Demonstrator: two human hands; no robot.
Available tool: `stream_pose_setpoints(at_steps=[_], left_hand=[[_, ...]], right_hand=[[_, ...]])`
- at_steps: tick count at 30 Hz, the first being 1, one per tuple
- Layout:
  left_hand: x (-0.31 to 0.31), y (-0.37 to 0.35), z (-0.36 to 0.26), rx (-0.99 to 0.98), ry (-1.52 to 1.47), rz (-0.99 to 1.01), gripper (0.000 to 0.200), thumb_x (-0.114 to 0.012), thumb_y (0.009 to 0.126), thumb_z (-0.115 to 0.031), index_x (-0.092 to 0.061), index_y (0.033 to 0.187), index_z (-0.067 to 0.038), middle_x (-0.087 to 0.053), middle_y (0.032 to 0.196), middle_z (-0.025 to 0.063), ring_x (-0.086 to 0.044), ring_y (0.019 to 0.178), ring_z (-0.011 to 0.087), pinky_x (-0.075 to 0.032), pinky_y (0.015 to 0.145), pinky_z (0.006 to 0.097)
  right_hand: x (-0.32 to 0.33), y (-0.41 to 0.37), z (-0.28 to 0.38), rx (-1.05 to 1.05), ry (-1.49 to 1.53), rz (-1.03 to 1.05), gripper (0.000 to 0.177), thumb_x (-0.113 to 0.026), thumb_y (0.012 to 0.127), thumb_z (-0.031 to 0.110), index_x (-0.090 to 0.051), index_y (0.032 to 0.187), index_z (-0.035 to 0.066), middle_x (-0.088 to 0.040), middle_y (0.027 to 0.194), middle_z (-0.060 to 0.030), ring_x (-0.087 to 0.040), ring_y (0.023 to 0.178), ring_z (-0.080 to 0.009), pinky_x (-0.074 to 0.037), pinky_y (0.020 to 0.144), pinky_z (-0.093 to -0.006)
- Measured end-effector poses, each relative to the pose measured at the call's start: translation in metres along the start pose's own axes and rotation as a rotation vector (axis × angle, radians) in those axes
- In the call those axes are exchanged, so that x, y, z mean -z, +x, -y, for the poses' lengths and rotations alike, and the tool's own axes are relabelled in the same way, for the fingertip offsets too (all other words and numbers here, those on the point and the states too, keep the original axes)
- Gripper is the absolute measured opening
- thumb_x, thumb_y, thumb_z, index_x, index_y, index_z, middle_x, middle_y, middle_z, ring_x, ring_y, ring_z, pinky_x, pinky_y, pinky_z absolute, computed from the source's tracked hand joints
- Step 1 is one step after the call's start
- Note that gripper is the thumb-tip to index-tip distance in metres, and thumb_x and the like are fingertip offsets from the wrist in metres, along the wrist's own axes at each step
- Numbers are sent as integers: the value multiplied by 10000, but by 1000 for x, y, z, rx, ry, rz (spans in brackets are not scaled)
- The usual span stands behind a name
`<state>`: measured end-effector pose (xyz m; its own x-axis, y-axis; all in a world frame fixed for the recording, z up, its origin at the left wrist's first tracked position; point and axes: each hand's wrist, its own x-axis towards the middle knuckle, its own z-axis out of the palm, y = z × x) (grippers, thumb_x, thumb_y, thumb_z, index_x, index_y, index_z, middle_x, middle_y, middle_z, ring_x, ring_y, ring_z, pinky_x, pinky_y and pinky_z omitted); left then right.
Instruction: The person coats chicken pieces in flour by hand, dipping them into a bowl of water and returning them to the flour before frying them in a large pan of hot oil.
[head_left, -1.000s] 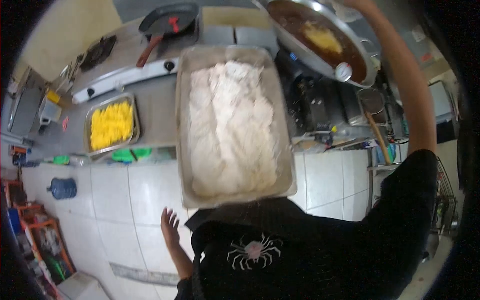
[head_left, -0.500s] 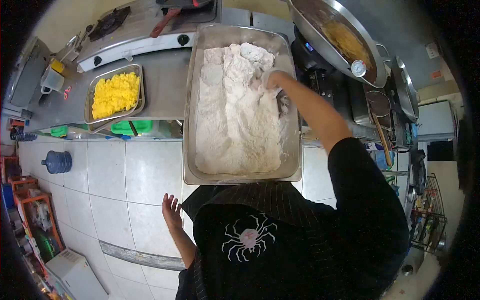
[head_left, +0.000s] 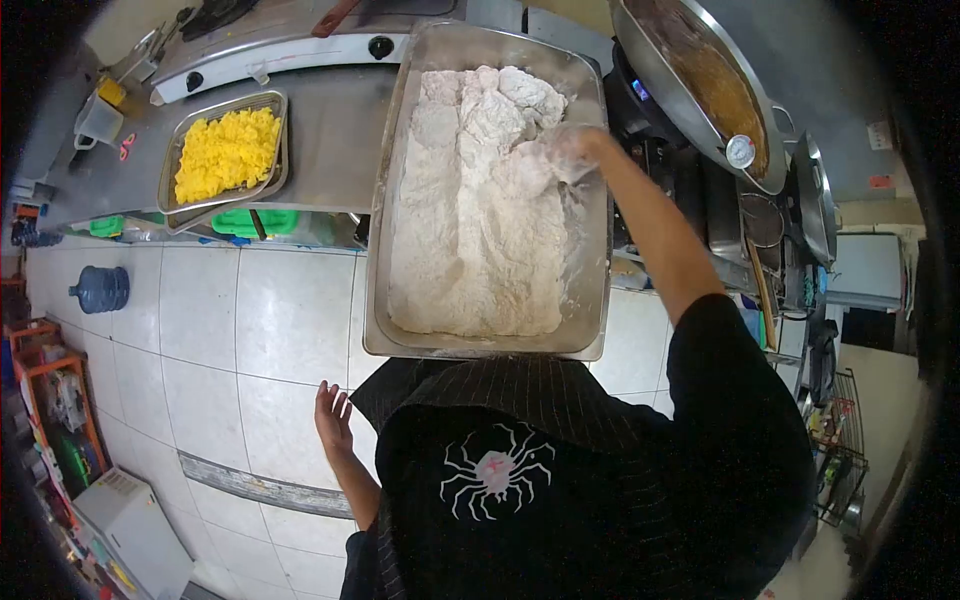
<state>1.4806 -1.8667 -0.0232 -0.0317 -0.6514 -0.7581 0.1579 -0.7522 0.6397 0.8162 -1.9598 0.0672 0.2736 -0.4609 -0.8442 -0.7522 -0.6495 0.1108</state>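
A deep metal tray [head_left: 590,290] in front of me holds a thick bed of white flour [head_left: 480,260]. Flour-coated lumps [head_left: 500,105] are heaped at its far end. Over the tray's right side is my right hand [head_left: 573,153], in what looks like a clear plastic glove dusted with flour. A pale floury mass is at its fingertips; blur and flour hide whether the fingers grip it. My left hand [head_left: 333,418] hangs low, left of my body over the floor, fingers apart and holding nothing.
On the steel counter at left sits a rectangular metal tray [head_left: 281,160] of yellow crumbly food [head_left: 228,150]. A large pan [head_left: 740,75] of brown liquid with a dial thermometer [head_left: 740,151] stands at right. A blue water jug [head_left: 105,289] is on the tiled floor.
My right hand has lifted slightly and shifted right, out of the flour by the tray's right wall. My left hand has moved little. The whole view has shifted a bit.
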Motion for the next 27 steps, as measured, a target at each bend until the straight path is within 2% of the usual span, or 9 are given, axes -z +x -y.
stream_pose_setpoints(at_steps=[5,6,8,9,11,17,18,20,27], left_hand=[[-1,0,-7,-20,1,8,574,-493,800,-407,-356,1271,-108,-433,1205,98,-427,1056,225,-318,897,362],[1,1,-5,9,9,-12,575,-490,800,-408,-354,1272,-109,-429,1212,97,-426,1058,224,-315,898,363],[1,0,-4,-6,9,8,578,-492,799,-410,-353,1273,-109,-420,1226,99,-428,1052,224,-315,897,362],[-2,-4,-5,-30,17,21,578,-489,800,-411,-351,1274,-110,-416,1232,101,-429,1053,225,-317,895,362],[-2,-6,-3,-51,15,27,579,-487,801,-412,-349,1275,-110,-412,1238,103,-429,1055,226,-318,894,363],[5,7,7,53,38,18,574,-470,809,-419,-343,1278,-115,-413,1236,105,-430,1070,226,-315,906,367],[3,7,5,46,41,25,576,-474,808,-419,-342,1279,-115,-414,1235,105,-431,1071,226,-313,909,367],[1,6,2,39,36,27,579,-477,806,-420,-341,1280,-116,-415,1234,104,-432,1071,226,-311,911,366],[10,6,9,40,54,22,622,-506,782,-444,-340,1279,-109,-430,1216,93,-439,1057,219,-315,905,361]], right_hand=[[-64,47,-12,-852,1429,-536,287,-644,653,136,-618,933,82,-613,806,-86,-562,735,-181,-453,677,-316],[-88,58,-21,-851,1431,-535,287,-644,653,136,-618,933,82,-613,806,-86,-562,735,-181,-453,677,-316],[-127,71,-37,-433,460,-635,287,-633,651,99,-615,935,64,-608,875,-90,-563,780,-187,-450,702,-317],[-120,65,-33,-432,463,-633,287,-633,651,99,-615,935,64,-608,875,-90,-563,780,-187,-450,702,-317],[-99,48,-26,235,476,-1034,288,-610,667,82,-604,953,53,-598,903,-95,-559,821,-211,-445,737,-317],[-18,19,39,301,475,-1233,238,-637,604,72,-607,836,28,-602,885,-111,-577,789,-188,-460,653,-338],[-31,24,44,297,475,-1234,238,-637,604,72,-607,836,28,-602,885,-111,-577,789,-188,-460,653,-338],[-64,46,52,-139,340,-971,319,-606,653,131,-593,962,56,-577,1001,-109,-500,1007,-218,-387,848,-325],[7,-15,54,-473,627,-509,297,-531,722,227,-589,960,59,-566,1040,-110,-489,1026,-234,-361,885,-351]])
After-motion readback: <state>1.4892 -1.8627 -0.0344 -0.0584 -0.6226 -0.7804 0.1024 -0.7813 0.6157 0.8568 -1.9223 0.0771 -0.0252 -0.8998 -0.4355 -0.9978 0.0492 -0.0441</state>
